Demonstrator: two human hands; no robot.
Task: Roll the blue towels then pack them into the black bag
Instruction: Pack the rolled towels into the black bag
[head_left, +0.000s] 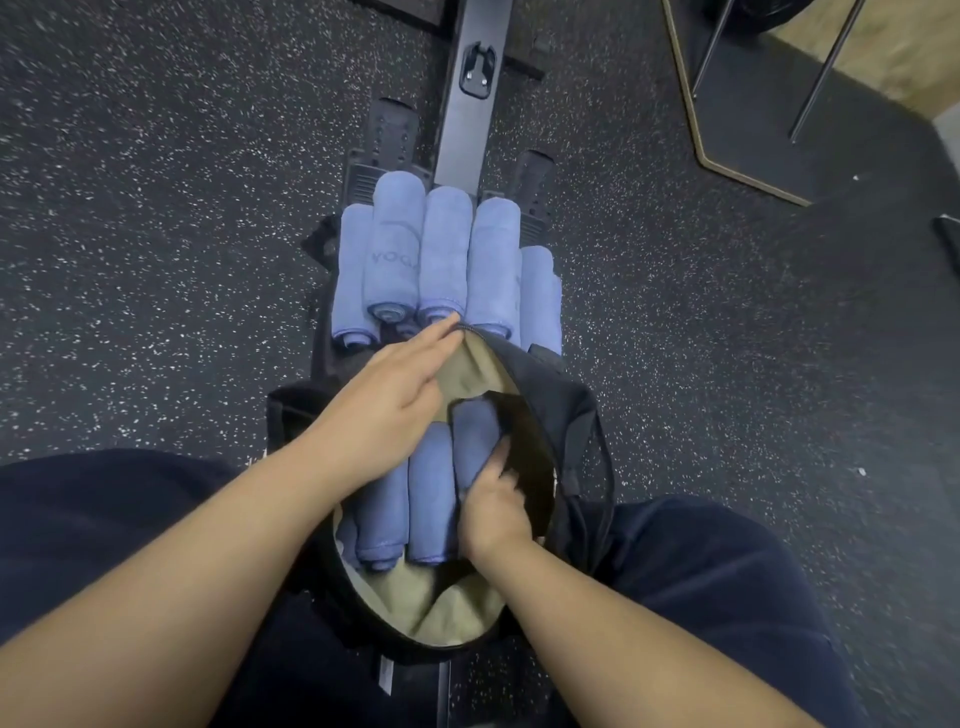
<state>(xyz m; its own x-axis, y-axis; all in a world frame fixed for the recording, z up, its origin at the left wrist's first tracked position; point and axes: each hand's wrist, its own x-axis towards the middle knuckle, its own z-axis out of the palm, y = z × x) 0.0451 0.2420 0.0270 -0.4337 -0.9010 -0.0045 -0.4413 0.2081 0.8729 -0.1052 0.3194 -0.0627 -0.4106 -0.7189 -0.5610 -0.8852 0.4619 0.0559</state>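
You are looking down at a dark, narrow bench (464, 104) — a long rail over a black speckled floor (156, 208). Rolled blue towels (441, 260) lie side by side on it, just beyond the black bag (566, 415). The bag sits on the bench too — nearer you than the towels, mouth open, its far rim touching their ends.

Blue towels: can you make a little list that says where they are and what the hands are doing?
Towels in bag: three rolled towels side by side
Towels outside: row of rolled towels beyond the bag
Bag: black bag, open, tan lining
Left hand: flat, fingers straight, at the bag's far rim
Right hand: grips the rightmost towel inside
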